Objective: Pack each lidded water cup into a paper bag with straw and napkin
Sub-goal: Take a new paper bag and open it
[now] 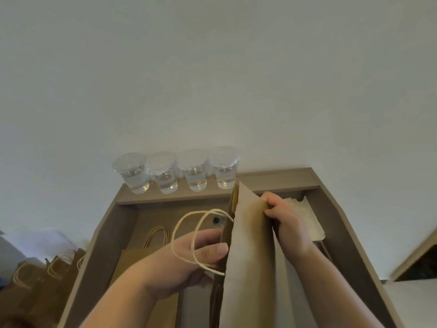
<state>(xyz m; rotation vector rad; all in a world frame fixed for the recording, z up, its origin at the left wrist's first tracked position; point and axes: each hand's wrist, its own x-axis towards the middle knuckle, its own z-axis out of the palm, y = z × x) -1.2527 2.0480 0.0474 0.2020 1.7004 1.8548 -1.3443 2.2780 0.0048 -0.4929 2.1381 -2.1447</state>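
Several clear lidded cups of water (165, 172) stand in a row on the ledge at the back of the desk, against the wall. I hold a brown paper bag (250, 245) upright in front of me, still folded nearly flat. My left hand (189, 259) pinches its left edge beside the cream twine handles (189, 233). My right hand (286, 223) grips the bag's right side near the top. White napkins (307, 221) lie on the desk behind my right hand. No straw shows.
A flat brown bag (142, 259) with its handle lies on the desk surface to the left. More paper bags (42, 278) stand on the floor at the left. The desk (331, 233) has raised side walls. A white wall fills the upper view.
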